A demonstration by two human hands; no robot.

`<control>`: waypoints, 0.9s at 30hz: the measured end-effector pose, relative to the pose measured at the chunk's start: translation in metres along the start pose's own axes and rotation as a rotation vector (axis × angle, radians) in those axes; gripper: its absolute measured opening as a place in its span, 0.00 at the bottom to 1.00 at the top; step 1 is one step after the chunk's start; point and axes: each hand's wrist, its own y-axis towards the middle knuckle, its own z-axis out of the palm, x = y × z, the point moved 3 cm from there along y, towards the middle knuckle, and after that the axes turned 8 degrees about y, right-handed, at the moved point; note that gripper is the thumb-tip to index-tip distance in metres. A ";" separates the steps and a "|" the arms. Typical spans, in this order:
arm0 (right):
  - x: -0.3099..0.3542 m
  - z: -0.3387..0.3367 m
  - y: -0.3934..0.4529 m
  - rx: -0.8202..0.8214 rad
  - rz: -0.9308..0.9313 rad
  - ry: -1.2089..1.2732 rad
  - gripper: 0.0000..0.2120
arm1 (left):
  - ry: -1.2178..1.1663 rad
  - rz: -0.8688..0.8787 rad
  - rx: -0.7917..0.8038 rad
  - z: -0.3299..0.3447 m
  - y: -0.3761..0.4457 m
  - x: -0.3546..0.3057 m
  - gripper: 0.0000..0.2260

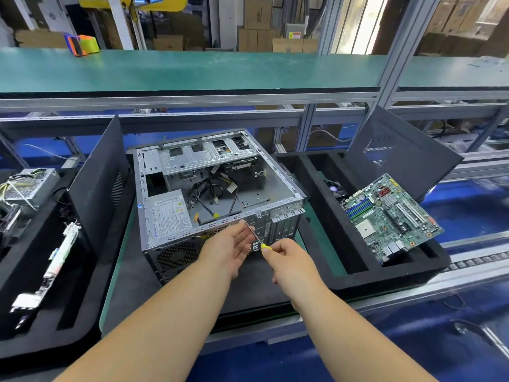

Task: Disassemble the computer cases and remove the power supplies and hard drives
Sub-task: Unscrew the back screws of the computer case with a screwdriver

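Open computer case (214, 188) lies on its side on the table (115, 268), rear panel toward the person. Right hand (286, 260) grips screwdriver (256, 235), shaft pointing up-left at rear edge; left hand (228, 244) fingers relaxed beside the shaft. Power supply (169, 212) sits in near-left corner.

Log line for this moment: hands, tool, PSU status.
right hand grips screwdriver | tip at case rear edge | left hand open beside shaft | power supply still in case

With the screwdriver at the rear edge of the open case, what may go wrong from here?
1. The thin yellow-handled screwdriver, held only by the right hand's fingertip grip, may slip off the rear edge of the open grey metal computer case toward the open left hand beside its tip.
2. A freed screw may drop among the loose black cables.
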 end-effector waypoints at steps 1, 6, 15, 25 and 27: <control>0.001 0.000 -0.001 -0.001 -0.004 -0.025 0.10 | -0.005 0.008 -0.016 0.001 0.000 0.000 0.05; 0.004 0.000 -0.002 -0.011 -0.018 -0.028 0.08 | -0.023 0.030 -0.067 0.005 0.002 0.000 0.03; 0.007 0.000 -0.005 0.018 0.030 0.049 0.06 | 0.005 0.000 -0.051 0.004 0.001 -0.003 0.05; 0.008 -0.003 -0.003 0.004 -0.035 0.048 0.03 | 0.018 0.030 -0.031 0.005 0.005 -0.002 0.06; 0.009 -0.002 -0.004 0.005 -0.037 0.039 0.03 | 0.021 0.034 -0.041 0.006 0.005 -0.001 0.06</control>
